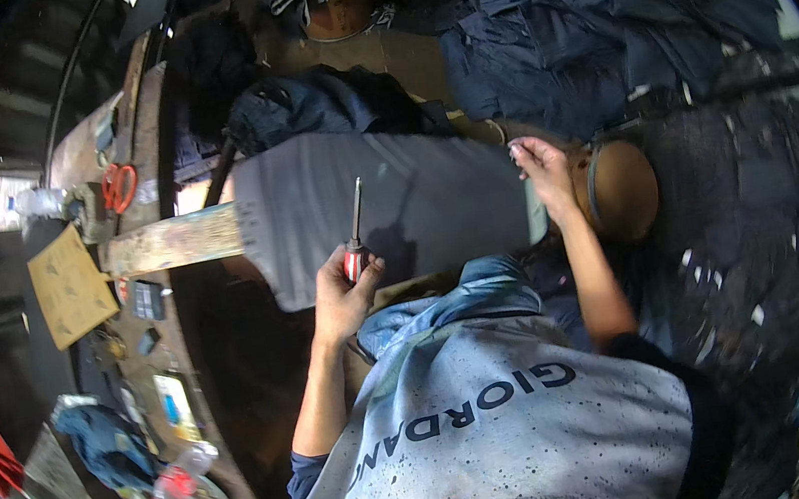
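Observation:
My left hand (345, 297) is wrapped round the red-and-white handle of a screwdriver (356, 225), its shaft pointing up and away from me. Under it a dark grey cloth (432, 190) covers a long board in front of my lap; the board's bare wooden end (171, 241) reaches left onto the bench. Near the cloth's right end is my right hand (547, 171), its fingers closed together. Something small may be pinched at its fingertips, too small to name. A pale green edge (536, 214) shows beside that hand.
On the left bench (199, 377) lie orange-handled scissors (119, 188), a brown cardboard piece (71, 286), a small dark box (148, 301) and a blue cloth (107, 444). A brown round container (624, 190) stands right of my hand. Dark cloth heaps (582, 24) lie beyond.

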{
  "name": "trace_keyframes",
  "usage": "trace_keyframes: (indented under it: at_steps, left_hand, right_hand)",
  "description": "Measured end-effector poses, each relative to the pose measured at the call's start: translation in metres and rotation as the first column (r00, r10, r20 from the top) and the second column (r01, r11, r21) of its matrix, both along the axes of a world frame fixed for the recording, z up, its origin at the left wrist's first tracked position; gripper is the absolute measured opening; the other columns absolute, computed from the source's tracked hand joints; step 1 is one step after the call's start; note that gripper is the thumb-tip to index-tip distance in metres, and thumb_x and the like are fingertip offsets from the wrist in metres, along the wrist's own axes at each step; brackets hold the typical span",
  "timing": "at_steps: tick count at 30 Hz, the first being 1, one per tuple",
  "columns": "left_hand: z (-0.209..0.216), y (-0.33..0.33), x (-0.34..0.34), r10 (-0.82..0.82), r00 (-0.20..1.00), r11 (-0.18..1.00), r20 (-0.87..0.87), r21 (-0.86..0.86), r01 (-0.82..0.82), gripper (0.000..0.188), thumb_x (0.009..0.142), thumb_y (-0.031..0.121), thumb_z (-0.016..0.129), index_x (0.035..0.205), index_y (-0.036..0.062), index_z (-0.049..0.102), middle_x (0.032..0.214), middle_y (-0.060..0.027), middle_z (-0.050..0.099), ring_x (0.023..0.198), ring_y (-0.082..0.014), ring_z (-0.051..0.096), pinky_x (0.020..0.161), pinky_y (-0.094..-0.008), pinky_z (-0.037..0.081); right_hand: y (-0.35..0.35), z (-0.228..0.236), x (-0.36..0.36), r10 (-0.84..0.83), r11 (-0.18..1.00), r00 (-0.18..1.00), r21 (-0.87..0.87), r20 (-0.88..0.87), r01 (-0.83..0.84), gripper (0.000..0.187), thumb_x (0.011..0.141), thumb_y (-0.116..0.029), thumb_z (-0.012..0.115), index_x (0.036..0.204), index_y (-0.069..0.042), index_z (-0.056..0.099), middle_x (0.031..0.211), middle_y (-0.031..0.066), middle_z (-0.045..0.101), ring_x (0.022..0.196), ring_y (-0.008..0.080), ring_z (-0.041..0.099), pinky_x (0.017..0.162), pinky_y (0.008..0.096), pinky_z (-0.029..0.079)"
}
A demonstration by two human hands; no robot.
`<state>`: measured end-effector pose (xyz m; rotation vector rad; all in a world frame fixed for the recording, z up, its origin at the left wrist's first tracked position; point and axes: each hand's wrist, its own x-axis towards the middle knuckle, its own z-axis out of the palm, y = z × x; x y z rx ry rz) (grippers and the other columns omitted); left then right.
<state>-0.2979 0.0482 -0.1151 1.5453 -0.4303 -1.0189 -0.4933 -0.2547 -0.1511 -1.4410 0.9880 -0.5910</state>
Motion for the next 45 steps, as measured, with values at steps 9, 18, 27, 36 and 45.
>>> trace_keyframes:
  at_steps: [9, 18, 27, 36, 45]
  left_hand:
    - [0.022, -0.126, -0.162, 0.178, 0.916, 0.744, 0.358, 0.561, -0.364, 0.039, 0.082, 0.035, 0.075, 0.077, 0.0031, 0.053, 0.057, -0.0122, 0.050, 0.053, -0.0249, 0.050, 0.057, -0.0393, 0.042]
    - [-0.007, -0.179, -0.256, 0.853, 0.504, 0.403, 0.135, 0.444, -0.800, 0.034, 0.080, 0.025, 0.079, 0.092, -0.0009, 0.061, 0.077, -0.0106, 0.069, 0.072, -0.0216, 0.067, 0.068, -0.0347, 0.052]
    - [-0.033, -0.214, -0.271, 0.858, 0.348, 0.202, 0.378, 0.375, -0.905, 0.035, 0.073, 0.020, 0.082, 0.076, 0.0031, 0.051, 0.062, -0.0049, 0.055, 0.058, -0.0139, 0.050, 0.057, -0.0329, 0.045]
    - [-0.026, -0.219, -0.270, 0.870, 0.333, 0.181, 0.363, 0.393, -0.902, 0.036, 0.073, 0.021, 0.083, 0.079, 0.0028, 0.053, 0.065, -0.0045, 0.055, 0.061, -0.0155, 0.050, 0.060, -0.0342, 0.045]
    - [-0.024, -0.216, -0.267, 0.855, 0.359, 0.191, 0.375, 0.417, -0.889, 0.036, 0.072, 0.022, 0.083, 0.085, 0.0015, 0.056, 0.072, -0.0093, 0.062, 0.068, -0.0222, 0.059, 0.066, -0.0369, 0.048]
  right_hand:
    - [-0.125, -0.029, 0.011, 0.717, 0.608, 0.694, 0.424, 0.072, -0.672, 0.029, 0.097, -0.020, 0.063, 0.118, -0.001, 0.064, 0.104, -0.0011, 0.065, 0.095, 0.0057, 0.056, 0.089, 0.0219, 0.045]
    - [-0.143, -0.001, 0.052, 0.948, 0.181, 0.288, 0.516, 0.134, -0.837, 0.026, 0.096, -0.024, 0.064, 0.108, -0.002, 0.067, 0.081, -0.0084, 0.057, 0.060, -0.0004, 0.041, 0.054, 0.0165, 0.034]
    - [-0.137, 0.007, 0.077, 0.990, 0.097, 0.044, 0.419, -0.133, -0.903, 0.021, 0.097, -0.025, 0.062, 0.096, -0.006, 0.068, 0.084, -0.0053, 0.062, 0.067, 0.0033, 0.048, 0.059, 0.0202, 0.040]
    - [-0.139, -0.003, 0.073, 0.997, 0.078, 0.063, 0.380, -0.052, -0.922, 0.023, 0.097, -0.025, 0.061, 0.097, -0.003, 0.068, 0.081, -0.0040, 0.060, 0.066, 0.0044, 0.049, 0.059, 0.0210, 0.041]
    - [-0.138, -0.015, 0.073, 0.995, 0.090, 0.071, 0.328, -0.070, -0.940, 0.024, 0.097, -0.027, 0.061, 0.096, -0.003, 0.067, 0.079, -0.0037, 0.058, 0.065, 0.0045, 0.049, 0.056, 0.0217, 0.040]
